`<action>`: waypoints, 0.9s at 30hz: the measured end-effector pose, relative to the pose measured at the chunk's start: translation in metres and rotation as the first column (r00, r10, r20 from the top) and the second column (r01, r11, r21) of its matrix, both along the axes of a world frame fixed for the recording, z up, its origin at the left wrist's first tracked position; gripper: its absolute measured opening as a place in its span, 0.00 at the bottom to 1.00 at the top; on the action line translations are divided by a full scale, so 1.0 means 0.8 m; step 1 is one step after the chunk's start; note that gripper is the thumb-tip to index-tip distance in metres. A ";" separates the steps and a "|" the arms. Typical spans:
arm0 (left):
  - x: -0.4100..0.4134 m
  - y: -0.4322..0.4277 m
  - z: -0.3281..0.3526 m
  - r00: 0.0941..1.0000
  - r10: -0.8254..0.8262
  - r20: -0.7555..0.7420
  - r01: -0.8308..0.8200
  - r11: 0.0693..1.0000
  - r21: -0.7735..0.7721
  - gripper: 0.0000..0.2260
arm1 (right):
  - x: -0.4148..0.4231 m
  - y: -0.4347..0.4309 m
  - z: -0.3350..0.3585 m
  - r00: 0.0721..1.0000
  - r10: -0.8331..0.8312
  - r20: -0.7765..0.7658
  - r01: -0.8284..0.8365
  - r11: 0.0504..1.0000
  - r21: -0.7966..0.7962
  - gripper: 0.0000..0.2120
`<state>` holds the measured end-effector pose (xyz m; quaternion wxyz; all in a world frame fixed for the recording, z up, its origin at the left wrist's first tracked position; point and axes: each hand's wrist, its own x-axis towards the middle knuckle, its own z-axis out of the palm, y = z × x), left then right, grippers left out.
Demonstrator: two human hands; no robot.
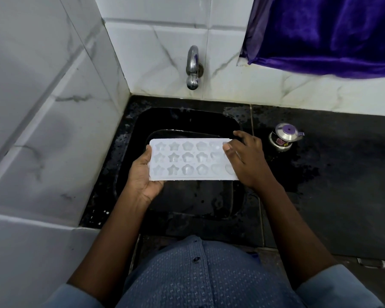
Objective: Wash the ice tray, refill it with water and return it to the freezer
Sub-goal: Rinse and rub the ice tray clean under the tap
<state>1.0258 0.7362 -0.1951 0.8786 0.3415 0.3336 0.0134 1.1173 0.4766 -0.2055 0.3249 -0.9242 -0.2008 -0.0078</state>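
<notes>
Ice tray (191, 160) was held level, cavities up, over the black sink (187, 117), in front of and below the wall tap (192, 67); no part of it touched basin or counter (342, 174). Left hand (142, 176) gripped the tray's left short end: thumb lay on the top face at the edge, palm and remaining fingers were underneath, out of sight. Right hand (246, 161) gripped the right short end: thumb pressed on the top face over the last column of cavities, fingers (242, 135) curled round the far right corner. Both sets of fingers were closed on the tray, which spanned between them. Cavities ran in three rows, in star, flower and heart shapes; whether they held water could not be told. Counter surface around the sink was wet. A small steel pot (283, 137) with a purple-knobbed lid stood on the counter, to the right of the right hand and apart from it. Purple cloth (331, 34) hung on the tiled wall at upper right.
</notes>
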 end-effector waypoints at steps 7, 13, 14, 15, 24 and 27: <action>0.002 -0.001 0.000 1.000 0.004 0.006 -0.004 1.000 0.001 0.20 | 0.000 -0.004 0.000 1.000 0.012 -0.020 -0.012 1.000 -0.023 0.25; -0.001 -0.005 -0.002 1.000 -0.016 0.014 0.016 1.000 0.002 0.20 | -0.003 -0.007 -0.002 1.000 0.001 0.007 -0.002 1.000 0.015 0.19; -0.002 -0.006 -0.002 1.000 -0.025 0.018 0.025 1.000 0.004 0.20 | -0.004 -0.008 -0.003 1.000 0.002 0.004 -0.002 1.000 0.021 0.18; -0.002 -0.007 -0.003 0.999 -0.032 0.024 0.032 0.999 0.003 0.20 | -0.004 -0.010 -0.004 1.000 0.002 0.004 -0.002 1.000 0.021 0.18; -0.003 -0.017 -0.004 0.999 -0.032 0.028 0.032 0.999 -0.011 0.21 | -0.007 -0.022 -0.001 1.000 0.010 0.012 -0.010 1.000 -0.025 0.26; -0.003 -0.018 -0.003 0.999 -0.034 0.035 0.035 0.999 -0.011 0.21 | -0.009 -0.023 0.000 1.000 0.006 0.004 -0.006 0.999 -0.035 0.27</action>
